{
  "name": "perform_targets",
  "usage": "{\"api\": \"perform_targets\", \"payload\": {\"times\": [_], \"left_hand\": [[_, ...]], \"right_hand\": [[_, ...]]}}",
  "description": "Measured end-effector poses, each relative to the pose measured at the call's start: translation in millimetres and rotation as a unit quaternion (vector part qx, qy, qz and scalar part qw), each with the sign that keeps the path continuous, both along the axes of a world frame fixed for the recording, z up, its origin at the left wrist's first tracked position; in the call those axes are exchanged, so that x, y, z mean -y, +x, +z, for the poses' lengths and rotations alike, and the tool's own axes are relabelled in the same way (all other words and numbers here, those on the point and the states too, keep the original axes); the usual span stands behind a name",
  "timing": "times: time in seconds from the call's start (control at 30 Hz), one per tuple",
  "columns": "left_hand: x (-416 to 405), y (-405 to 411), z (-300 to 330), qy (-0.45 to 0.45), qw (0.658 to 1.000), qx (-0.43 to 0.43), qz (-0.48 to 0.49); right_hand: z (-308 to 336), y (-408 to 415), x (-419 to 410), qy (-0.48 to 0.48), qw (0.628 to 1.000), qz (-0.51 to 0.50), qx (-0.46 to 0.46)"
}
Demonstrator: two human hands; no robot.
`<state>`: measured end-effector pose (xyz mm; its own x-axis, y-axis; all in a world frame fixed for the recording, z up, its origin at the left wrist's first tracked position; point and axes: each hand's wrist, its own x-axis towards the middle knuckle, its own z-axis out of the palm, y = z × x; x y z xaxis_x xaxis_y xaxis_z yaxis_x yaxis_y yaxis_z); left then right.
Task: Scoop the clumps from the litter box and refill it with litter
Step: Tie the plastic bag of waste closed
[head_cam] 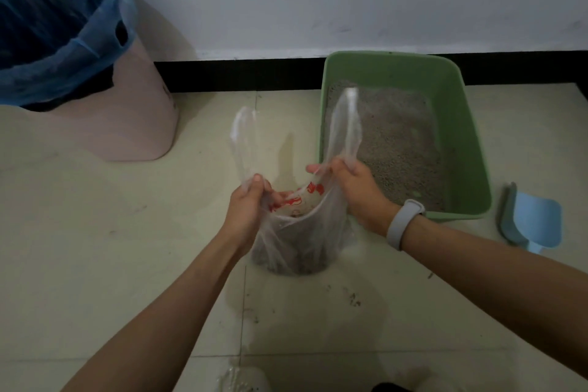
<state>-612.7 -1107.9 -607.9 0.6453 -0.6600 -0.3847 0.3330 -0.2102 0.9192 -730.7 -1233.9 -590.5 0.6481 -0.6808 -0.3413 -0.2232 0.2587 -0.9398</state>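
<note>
both hands grip a clear plastic bag (296, 232) just left of the green litter box (458, 124); left hand (251, 204) and right hand (353, 188) each have fingers curled tight on a handle, pulling the mouth apart; dark clumps show dimly through the bag; grey litter (397, 143) fills the box; a blue scoop (531, 219) lies right of the box; a pink bin (133, 111) with a blue liner stands far left, cut off at the edge.

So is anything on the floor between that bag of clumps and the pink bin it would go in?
Nothing visible. Both hands, left hand and right hand, hold the plastic bag by its handles, and the floor up to the pink bin is bare tile.
</note>
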Motion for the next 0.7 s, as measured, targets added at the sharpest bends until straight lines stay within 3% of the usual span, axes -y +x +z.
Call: {"api": "perform_targets", "payload": {"times": [0.07, 0.23, 0.37, 0.43, 0.5, 0.57, 0.63, 0.7], "left_hand": [[1.6, -3.1, 0.0, -0.006, 0.998, -0.042, 0.037], [10.9, -14.8, 2.2, 0.012, 0.999, -0.046, 0.000], [9.0, -14.6, 1.7, -0.005, 0.989, -0.145, -0.017], [8.0, -15.4, -2.3, 0.037, 0.995, -0.084, -0.039], [6.6, -15.4, -7.6, 0.090, 0.995, 0.025, -0.041], [6.7, -15.7, -12.1, 0.110, 0.992, 0.061, -0.012], [8.5, -16.0, -13.4, 0.100, 0.994, 0.026, 0.023], [10.0, -13.9, -10.8, 0.049, 0.994, -0.064, 0.068]], "right_hand": [[-4.0, 2.3, -6.4, 0.060, 0.998, -0.023, 0.016], [-2.8, 10.1, -29.6, 0.052, 0.998, -0.010, -0.021], [-1.1, 8.4, -14.8, 0.063, 0.997, -0.024, -0.035], [-3.8, 5.8, -12.3, 0.091, 0.996, 0.007, -0.023], [-3.7, 1.8, -14.3, 0.017, 0.995, 0.061, -0.073], [-5.4, -2.3, -15.4, -0.121, 0.978, 0.089, -0.142], [-12.0, -4.2, -17.9, -0.170, 0.971, 0.065, -0.155], [-17.1, -2.7, -19.6, -0.087, 0.990, 0.009, -0.112]]}}
